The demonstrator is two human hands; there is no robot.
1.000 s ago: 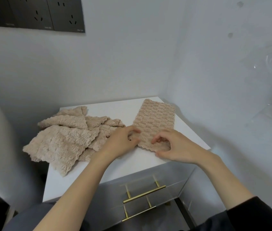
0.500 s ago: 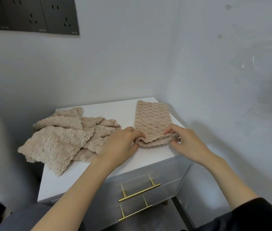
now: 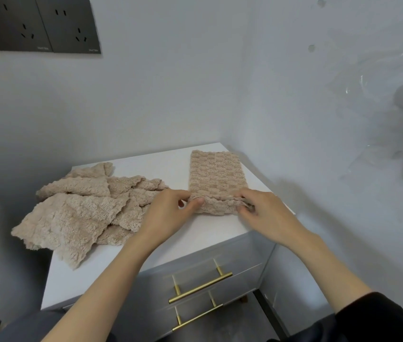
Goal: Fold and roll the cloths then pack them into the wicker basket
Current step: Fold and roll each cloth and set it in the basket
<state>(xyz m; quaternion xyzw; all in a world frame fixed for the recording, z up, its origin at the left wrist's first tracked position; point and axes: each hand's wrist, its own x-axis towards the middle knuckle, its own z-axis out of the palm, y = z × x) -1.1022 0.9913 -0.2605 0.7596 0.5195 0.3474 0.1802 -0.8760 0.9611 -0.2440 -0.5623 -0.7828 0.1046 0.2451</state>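
Note:
A folded beige textured cloth (image 3: 216, 174) lies as a long strip on the right side of the white cabinet top (image 3: 161, 161). Its near end is curled up into a small roll (image 3: 217, 206). My left hand (image 3: 170, 215) pinches the roll's left end and my right hand (image 3: 262, 213) pinches its right end. A loose pile of beige cloths (image 3: 84, 206) lies spread on the left side of the top, partly hanging over the left edge. No wicker basket is in view.
The cabinet stands in a corner, with walls close behind and to the right. Two drawers with brass bar handles (image 3: 200, 287) face me below the top. Dark wall sockets (image 3: 37, 23) sit high on the back wall. Clear plastic wrap (image 3: 392, 107) hangs at the right.
Both hands lifted the near end of the flat strip and turned it over away from me, forming a small roll. The pile stayed where it was.

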